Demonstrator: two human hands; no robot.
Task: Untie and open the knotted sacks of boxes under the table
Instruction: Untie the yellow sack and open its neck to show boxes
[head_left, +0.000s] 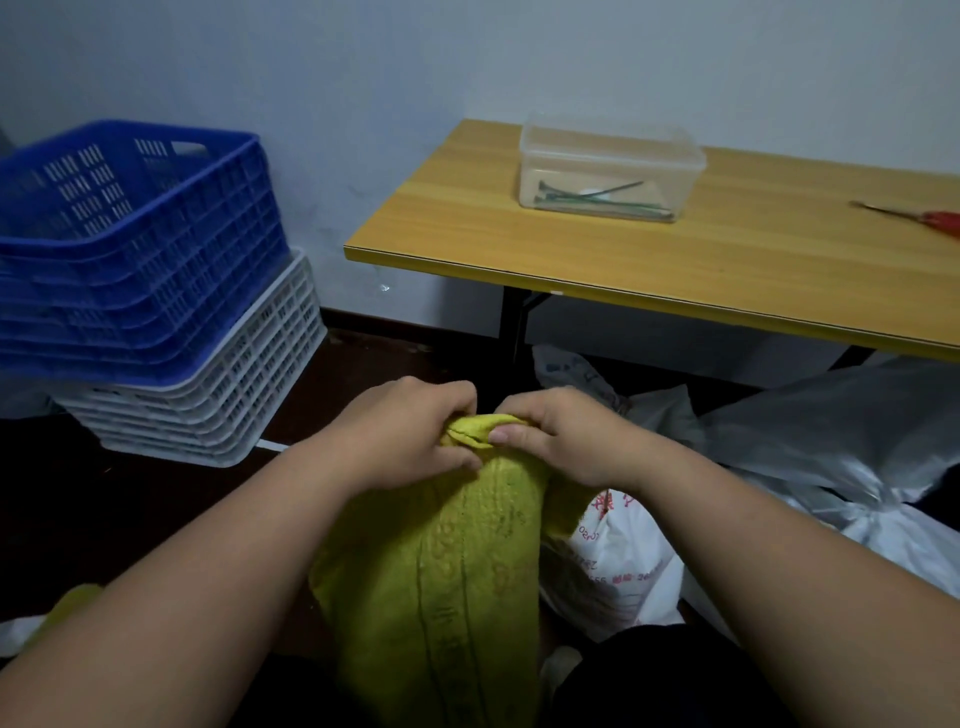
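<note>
Yellow sack (467, 571) stands upright on the dark floor directly in front of the person, just short of the table (675, 270) edge, not under it. Its top is bunched into a knot (475, 428).

Left hand (410, 436) has its fingers curled over the knot from the left, thumb pressed low against the cloth. Right hand (550, 431) pinches the knot from the right, thumb and fingers closed on the bunched fabric. Both hands meet at the same spot, almost touching.

White printed sack (618, 566) lies just beside the yellow one on the right, and grey plastic bags (841, 447) are heaped further right, partly under the table. Whether those are tied I cannot tell.

On the table: a clear tub (610, 166) holding cable ties, and red-handled scissors (930, 221) at the far right edge. Blue crates (130, 249) stacked on white crates (208, 395) to the left.

Risks, as judged from here:
- Pulling both ends apart instead of working a loop free would likely tighten the knot.
- Woven cloth looks coarse; fingers could slip off and lose the loosened strand.
- The sack stands tall and narrow; a hard sideways tug could tip it onto the white sack.
</note>
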